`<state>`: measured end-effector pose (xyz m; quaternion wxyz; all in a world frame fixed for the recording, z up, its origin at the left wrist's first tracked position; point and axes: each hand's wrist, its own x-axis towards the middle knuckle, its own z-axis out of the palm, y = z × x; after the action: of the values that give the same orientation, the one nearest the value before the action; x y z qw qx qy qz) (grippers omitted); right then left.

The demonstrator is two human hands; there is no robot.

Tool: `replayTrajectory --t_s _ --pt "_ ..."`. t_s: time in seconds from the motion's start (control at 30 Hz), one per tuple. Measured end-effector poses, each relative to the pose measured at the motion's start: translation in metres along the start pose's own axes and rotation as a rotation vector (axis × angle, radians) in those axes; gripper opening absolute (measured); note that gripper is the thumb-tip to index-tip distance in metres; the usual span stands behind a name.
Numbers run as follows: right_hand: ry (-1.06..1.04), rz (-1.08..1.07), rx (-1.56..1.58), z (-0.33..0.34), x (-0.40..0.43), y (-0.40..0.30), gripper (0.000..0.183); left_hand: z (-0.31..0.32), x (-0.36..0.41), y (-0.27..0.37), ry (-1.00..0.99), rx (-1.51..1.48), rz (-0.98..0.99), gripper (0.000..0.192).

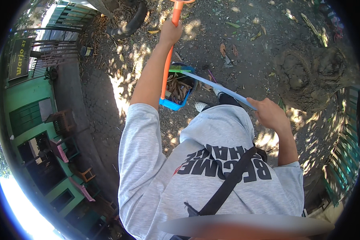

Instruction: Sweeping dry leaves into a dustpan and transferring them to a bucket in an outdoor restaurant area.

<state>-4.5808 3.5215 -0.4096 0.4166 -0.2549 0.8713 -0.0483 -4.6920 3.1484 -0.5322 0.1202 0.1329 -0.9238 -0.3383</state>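
Note:
My left hand (171,33) is closed around the upper part of an orange handle (167,64), which runs down to a blue dustpan (174,104) on the ground. Dry brown leaves (177,87) lie in the dustpan. My right hand (270,112) grips the end of a light blue broom handle (222,88), its index finger stretched along it. At the far end of that handle a green broom head (181,69) rests at the dustpan's dark back edge, over the leaves. The bristles are hard to make out.
A thick tree trunk base (312,75) stands at the right, beside a green slatted fence (345,150). A curved black tire (132,25) lies at upper left. My shoes (201,106) are close to the dustpan. Scattered leaves (223,49) lie on the dirt. A green building (33,93) with chairs is at left.

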Motion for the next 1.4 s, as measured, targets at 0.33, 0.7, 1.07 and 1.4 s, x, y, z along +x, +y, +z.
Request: replayTrajectory --t_s 0.33,0.7,1.07,1.4 --pt "0.033 -0.018 -0.010 0.003 0.010 0.005 0.044 0.018 0.007 0.000 0.050 0.079 -0.081 0.029" --pt "0.029 -0.035 0.052 -0.003 0.013 0.019 0.049 0.004 -0.001 0.011 -0.028 0.139 -0.151 0.028" --pt "0.046 -0.089 0.060 -0.011 0.027 0.030 0.044 0.008 -0.005 0.019 -0.075 0.199 -0.198 0.027" --pt "0.004 -0.165 -0.074 -0.043 0.050 0.030 0.046 -0.011 -0.014 0.017 0.073 0.151 -0.205 0.030"
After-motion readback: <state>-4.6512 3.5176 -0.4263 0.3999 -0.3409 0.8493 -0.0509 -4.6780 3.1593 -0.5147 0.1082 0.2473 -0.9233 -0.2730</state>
